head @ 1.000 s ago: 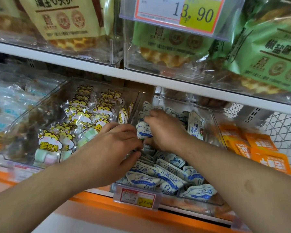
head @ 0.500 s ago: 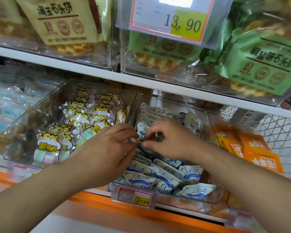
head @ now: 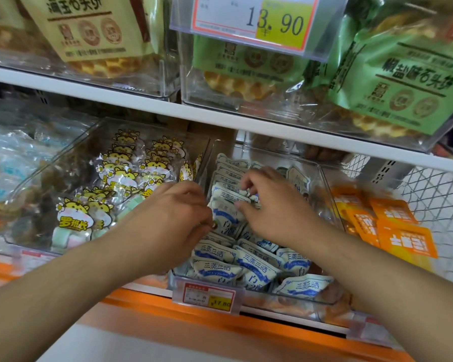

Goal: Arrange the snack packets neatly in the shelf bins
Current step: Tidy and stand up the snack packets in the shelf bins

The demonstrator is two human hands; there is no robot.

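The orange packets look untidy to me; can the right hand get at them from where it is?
Probably yes: the orange packets lie uncovered beside the right hand, only a clear bin wall between.

A white upper shelf board [head: 246,121] runs across the view, sloping down toward the right. An orange strip [head: 220,316] edges the front of the lower shelf. At the far right, a white wire mesh panel [head: 434,194] stands behind the shelf, next to a grey slotted upright [head: 385,172]. A large price tag [head: 254,22] reading 13.90 hangs at the top, and a smaller price label [head: 207,296] sits on the lower edge. The light is bright and even.
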